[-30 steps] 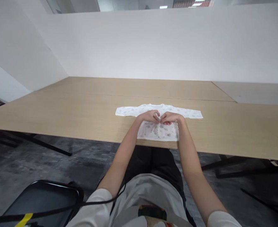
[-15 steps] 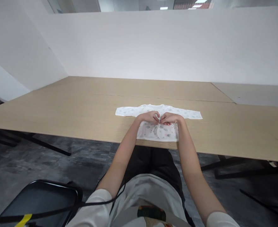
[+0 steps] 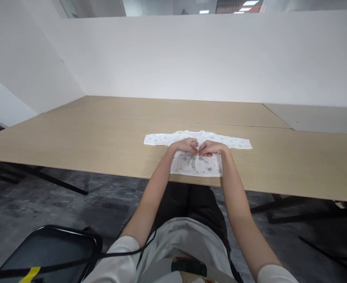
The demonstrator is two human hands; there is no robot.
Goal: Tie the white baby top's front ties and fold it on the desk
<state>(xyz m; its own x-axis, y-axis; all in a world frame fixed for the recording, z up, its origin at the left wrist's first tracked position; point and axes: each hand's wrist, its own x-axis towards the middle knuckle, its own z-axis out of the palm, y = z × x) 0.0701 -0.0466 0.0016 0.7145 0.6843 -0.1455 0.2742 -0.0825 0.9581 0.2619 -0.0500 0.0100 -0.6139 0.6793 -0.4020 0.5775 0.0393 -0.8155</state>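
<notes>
A white baby shirt (image 3: 208, 167) with small printed figures lies face up near the table's front edge, its sleeves spread to both sides. Over the middle of its front, my left hand (image 3: 188, 145) pinches a thin pale tie string with thumb and forefinger. My right hand (image 3: 211, 147) meets it from the other side, fingers also closed at the string. The fingertips almost touch, and they hide most of the string and the shirt's middle. Below them, the curved edge of the overlapping front panel shows.
The wooden table (image 3: 102, 137) runs wide to both sides and back to a white wall (image 3: 173, 59). A black chair (image 3: 49, 251) stands at the lower left, with a black cable (image 3: 120, 254) crossing above it. Dark table legs (image 3: 309, 216) show below.
The loose string ends that hung below my fingers no longer show there. Both hands stay in nearly the same place, and the shirt lies as before.
</notes>
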